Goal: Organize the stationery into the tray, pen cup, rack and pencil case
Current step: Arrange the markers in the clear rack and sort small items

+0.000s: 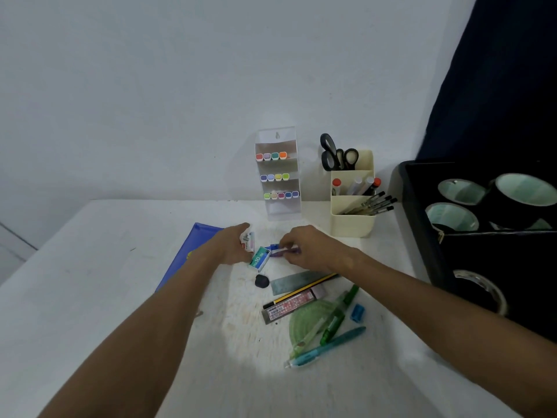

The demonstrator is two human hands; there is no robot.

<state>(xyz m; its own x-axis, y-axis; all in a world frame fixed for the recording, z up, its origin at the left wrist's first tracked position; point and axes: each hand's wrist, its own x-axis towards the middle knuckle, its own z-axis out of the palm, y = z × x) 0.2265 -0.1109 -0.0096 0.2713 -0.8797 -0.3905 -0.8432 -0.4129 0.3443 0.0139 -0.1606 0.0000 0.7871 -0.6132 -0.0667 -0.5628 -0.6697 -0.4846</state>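
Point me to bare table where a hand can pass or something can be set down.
Free: the wide table area left of the blue pencil case, and the near edge below the teal pen. Crowded: the middle, from the staple box between both hands down to the ruler, pencil and green protractor.

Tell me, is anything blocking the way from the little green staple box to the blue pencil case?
Only the left hand itself lies between the small green staple box and the flat blue pencil case; nothing else visible blocks it.
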